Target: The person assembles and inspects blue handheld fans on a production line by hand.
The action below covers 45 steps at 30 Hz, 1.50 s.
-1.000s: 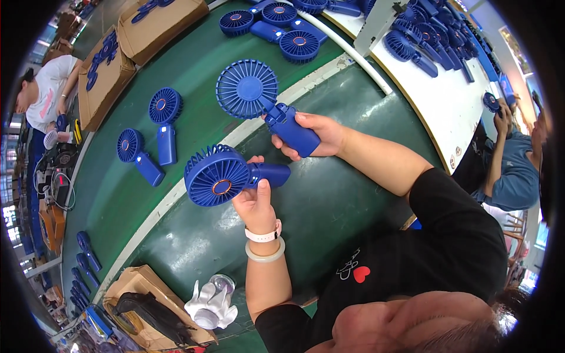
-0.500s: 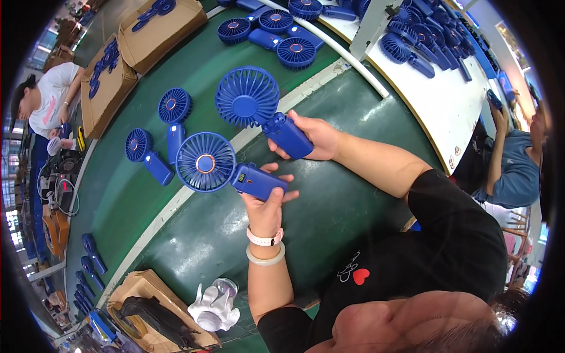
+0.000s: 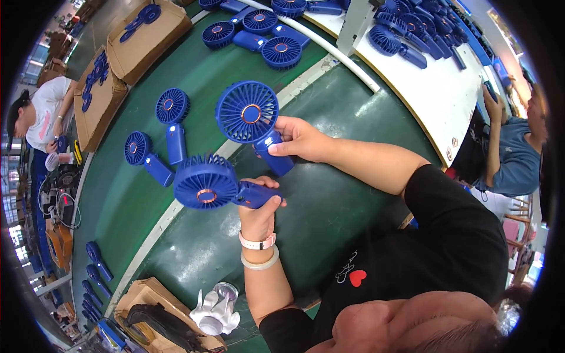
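Note:
Each of my hands grips a blue handheld fan by its handle, above the green work surface. My left hand (image 3: 259, 215), with a pink band and a pale bangle at the wrist, is closed round the lower fan (image 3: 206, 183); its round head is tilted and points left. My right hand (image 3: 297, 140) is closed on the upper fan (image 3: 247, 112), whose head shows its copper-ringed centre. The thumb lies on the front of that handle. Just left of them, two more blue fans, one upright (image 3: 173, 112) and one slanted (image 3: 138, 148), lie on the green belt.
More fans (image 3: 281, 53) lie at the far end of the belt (image 3: 135, 206), and a pile of them (image 3: 412, 29) covers part of a white table (image 3: 412, 88). Cardboard trays (image 3: 150, 44) stand at far left. A box (image 3: 141, 294) lies near left. Co-workers sit on both sides.
The right fan has turned over, from its back to its copper-ringed front. My left hand has tilted its fan, and its head now shows edge-on. The belt fans stay beside them.

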Each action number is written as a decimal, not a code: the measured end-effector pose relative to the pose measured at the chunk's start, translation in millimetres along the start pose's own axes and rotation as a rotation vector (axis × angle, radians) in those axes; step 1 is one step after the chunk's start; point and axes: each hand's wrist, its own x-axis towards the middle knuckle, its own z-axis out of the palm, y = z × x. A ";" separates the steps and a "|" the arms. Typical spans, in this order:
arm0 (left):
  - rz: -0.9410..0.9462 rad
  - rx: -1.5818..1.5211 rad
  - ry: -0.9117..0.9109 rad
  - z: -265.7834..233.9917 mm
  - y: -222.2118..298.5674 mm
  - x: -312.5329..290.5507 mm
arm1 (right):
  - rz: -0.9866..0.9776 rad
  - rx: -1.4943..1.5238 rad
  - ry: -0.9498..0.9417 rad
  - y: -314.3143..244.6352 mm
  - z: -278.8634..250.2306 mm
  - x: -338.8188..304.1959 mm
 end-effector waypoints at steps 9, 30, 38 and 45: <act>-0.025 -0.160 0.022 -0.7 2.4 -1.8 | -0.015 -0.001 0.012 5.5 -1.0 -0.2; 0.053 -0.193 -0.047 0.7 7.9 2.9 | -0.059 -0.372 0.123 9.5 15.2 -5.5; 0.047 -0.444 -0.056 -26.2 -2.0 -2.4 | -0.473 -1.027 -0.044 -9.6 38.2 34.8; 0.064 -0.473 -0.159 -14.8 5.6 1.3 | -0.427 -1.458 0.075 14.1 34.1 107.8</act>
